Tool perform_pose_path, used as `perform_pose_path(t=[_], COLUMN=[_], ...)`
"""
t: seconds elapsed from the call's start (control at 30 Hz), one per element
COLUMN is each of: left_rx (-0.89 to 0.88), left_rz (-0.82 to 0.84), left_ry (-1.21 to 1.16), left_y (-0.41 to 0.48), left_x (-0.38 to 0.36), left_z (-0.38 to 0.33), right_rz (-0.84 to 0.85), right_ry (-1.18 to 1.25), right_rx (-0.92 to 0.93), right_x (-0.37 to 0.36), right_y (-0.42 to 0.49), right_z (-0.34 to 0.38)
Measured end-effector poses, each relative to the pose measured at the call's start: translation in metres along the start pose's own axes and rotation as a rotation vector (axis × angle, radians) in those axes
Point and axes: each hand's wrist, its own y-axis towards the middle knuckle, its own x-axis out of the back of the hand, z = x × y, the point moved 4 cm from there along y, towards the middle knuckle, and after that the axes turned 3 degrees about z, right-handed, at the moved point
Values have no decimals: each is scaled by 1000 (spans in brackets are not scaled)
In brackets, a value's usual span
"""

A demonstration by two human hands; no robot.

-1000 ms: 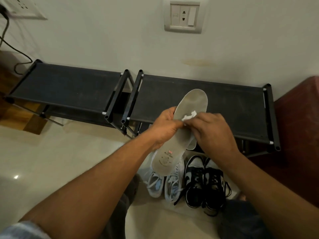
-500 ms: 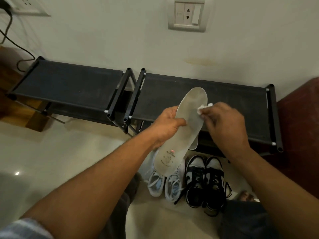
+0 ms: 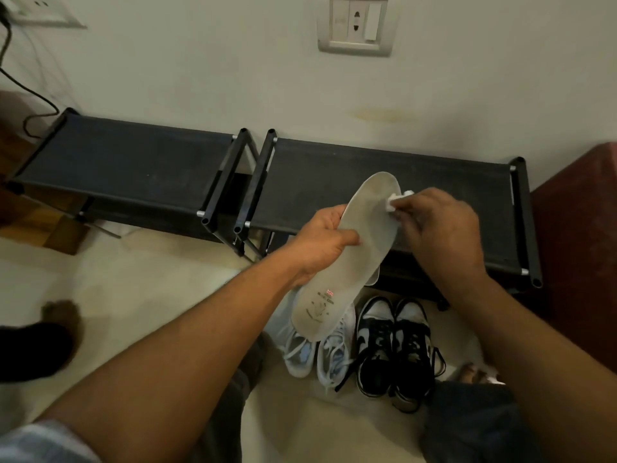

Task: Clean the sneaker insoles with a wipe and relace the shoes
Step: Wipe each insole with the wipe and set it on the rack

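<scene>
a: where is the insole, and which way does it run?
b: the insole [image 3: 354, 259] is held in the air in front of the right shoe rack [image 3: 434, 182], above the sneakers. its long axis slants. the rounded toe end points up and to the right, toward the wall, and the heel end points down and to the left, toward the person.
a: what is it like?
b: thin, flat and pale grey, with a matte face that looks dull at the forefoot. the heel end carries small print and a little red mark.
a: and the hands?
b: the left hand [image 3: 320, 248] grips the insole's left edge near the middle, with the thumb across the top face. the right hand [image 3: 440, 228] pinches a small crumpled white wipe [image 3: 395, 200] in its fingertips, against the right edge near the toe.
a: what lies around it?
b: on the pale glossy floor, light blue sneakers [image 3: 317, 355] stand just beside black-and-white sneakers [image 3: 394, 349], whose black laces trail loose. a left shoe rack [image 3: 127, 165], also black fabric on a tube frame, stands beside the right one against the cream wall. a white socket plate [image 3: 355, 25] is higher up.
</scene>
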Motion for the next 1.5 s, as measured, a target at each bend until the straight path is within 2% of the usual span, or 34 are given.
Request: perform_pose_path(t=[0.07,0.17,0.2,0.33,0.37,0.47,0.5,0.63,0.7,0.8,0.97,1.1,1.13,1.27,1.3,1.4,1.43,1.5], left_rx=[12,17,18,14,12,13,14,17,21,27,29,24,23,10,4,-11,-12,-13], left_rz=[-1,0,2,22,23,21,20,35,40,32,48,37,37,53,53,48,49,60], left_ry=[3,-17,-16,-3,-7,-51,-54,-20,-21,-38,20,3,-1,22,21,14,17,33], left_y=[0,-1,-1,0,0,-2,-2,-1,-2,-3,-3,-5,-5,-4,-4,-4,-5,-5], left_x=[1,0,-1,-1,-2,-3,-3,-3,-4,-4,-6,-5,-5,-6,-6,-7,-8,-8], left_z=[0,5,5,1,0,5,6,1,0,5,-2,4,5,-2,-3,2,2,0], right_rz=[-27,113,129,-23,-29,102,119,-44,-14,115,-26,119,132,-22,-21,84,96,30], right_ry=[-7,-23,-15,26,16,-12,-9,17,-15,-12,14,37,46,57,42,34,45,68], right_rx=[-19,194,201,-31,-16,212,223,-38,4,200,-85,160,173,-35,-19,190,199,77], right_x=[2,-19,-20,1,1,-19,-20,0,-6,-22,-1,-21,-20,-1,-2,-20,-20,-11], right_y=[0,-20,-19,1,-1,-20,-21,1,-4,-21,2,-21,-19,0,-2,-21,-19,-6], right_z=[1,33,31,0,5,39,37,-4,8,36,-7,33,31,2,7,36,33,11])
